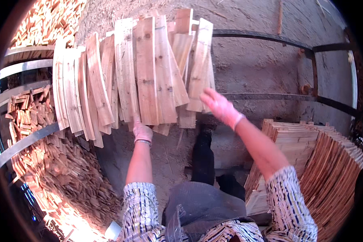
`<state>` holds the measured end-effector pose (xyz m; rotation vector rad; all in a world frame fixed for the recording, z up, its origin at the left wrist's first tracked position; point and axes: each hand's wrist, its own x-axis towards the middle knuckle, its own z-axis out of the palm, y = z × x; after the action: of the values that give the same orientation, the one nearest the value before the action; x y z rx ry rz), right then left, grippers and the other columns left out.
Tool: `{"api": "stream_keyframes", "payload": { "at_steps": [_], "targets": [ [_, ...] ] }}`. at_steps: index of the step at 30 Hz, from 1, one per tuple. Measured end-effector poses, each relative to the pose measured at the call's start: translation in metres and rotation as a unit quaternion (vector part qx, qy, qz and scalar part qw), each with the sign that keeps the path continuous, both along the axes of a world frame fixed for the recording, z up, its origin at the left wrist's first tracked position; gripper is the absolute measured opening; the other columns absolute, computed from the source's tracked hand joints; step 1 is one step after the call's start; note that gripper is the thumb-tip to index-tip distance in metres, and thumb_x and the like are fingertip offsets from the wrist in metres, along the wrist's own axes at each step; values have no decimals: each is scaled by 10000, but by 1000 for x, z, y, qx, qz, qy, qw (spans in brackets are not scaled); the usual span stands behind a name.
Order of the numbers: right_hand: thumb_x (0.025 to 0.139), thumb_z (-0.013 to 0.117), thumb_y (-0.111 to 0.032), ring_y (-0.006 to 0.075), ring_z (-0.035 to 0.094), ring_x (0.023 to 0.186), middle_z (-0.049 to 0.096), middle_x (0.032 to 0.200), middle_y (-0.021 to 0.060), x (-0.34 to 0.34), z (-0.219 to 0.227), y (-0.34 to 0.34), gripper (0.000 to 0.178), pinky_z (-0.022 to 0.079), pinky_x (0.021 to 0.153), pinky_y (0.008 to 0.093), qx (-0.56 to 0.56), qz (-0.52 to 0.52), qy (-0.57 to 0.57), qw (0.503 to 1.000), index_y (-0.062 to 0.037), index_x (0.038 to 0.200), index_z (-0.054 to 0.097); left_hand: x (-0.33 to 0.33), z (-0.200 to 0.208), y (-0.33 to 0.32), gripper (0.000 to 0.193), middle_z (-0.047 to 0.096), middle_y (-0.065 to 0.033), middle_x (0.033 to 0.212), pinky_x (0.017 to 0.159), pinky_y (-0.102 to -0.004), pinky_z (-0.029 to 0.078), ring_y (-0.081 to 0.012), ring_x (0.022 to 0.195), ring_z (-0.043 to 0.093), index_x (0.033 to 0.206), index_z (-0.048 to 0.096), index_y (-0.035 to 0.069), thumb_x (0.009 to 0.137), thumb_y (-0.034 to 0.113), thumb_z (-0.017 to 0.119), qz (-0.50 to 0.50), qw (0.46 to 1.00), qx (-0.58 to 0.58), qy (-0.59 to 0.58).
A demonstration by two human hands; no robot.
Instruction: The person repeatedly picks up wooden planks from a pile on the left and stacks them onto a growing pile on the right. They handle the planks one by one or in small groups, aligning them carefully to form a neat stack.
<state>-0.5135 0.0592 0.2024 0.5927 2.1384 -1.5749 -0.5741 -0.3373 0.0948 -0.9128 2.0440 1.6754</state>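
Many pale wooden boards [147, 76] lie side by side and overlapping, some skewed, on a dark metal frame. My left hand [142, 133], in a pinkish glove, is closed at the near end of a knotty board [125, 72] in the middle of the row. Part of its fingers is hidden against the wood. My right hand [221, 108], also gloved, is at the right end of the row with its fingers stretched out. Its fingertips are beside the lower edge of the rightmost board [200, 72]; whether they touch it I cannot tell.
Dark metal rails [262, 97] extend to the right of the boards. A large heap of small wood pieces [64, 173] fills the left side, behind a metal bar [28, 144]. Stacked wooden panels [330, 161] stand at my right. More wood pieces [48, 22] lie far left.
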Motion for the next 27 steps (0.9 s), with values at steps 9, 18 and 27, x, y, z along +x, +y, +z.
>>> {"api": "stream_keyframes", "payload": {
  "at_steps": [9,18,27],
  "targets": [
    [818,683,-647,398,247,1484,205,1600,291,-124,-34,-144,1175,266,1197,409,107,-60,-78,989,70,1550,109,-23,44,52,714,587,-150,1334,978,-489,502,-297,1142,603,1349,518,-42,948,540,623,269,960,38,-64],
    [762,788,-594,307,393,1414,396,1520,257,-127,-32,-72,1223,351,1144,368,-136,-73,-113,982,66,1554,132,34,109,100,800,439,-141,1451,1057,-565,440,-334,1250,517,1539,243,150,924,332,721,223,962,124,-101],
    [829,771,-536,207,459,1323,453,1482,117,-120,-53,27,1040,370,1128,326,-392,-131,-93,906,-26,1557,231,-24,130,96,814,407,-208,1482,1121,-429,380,-294,1406,373,1580,188,69,957,297,660,88,981,171,8]
  ]
}}
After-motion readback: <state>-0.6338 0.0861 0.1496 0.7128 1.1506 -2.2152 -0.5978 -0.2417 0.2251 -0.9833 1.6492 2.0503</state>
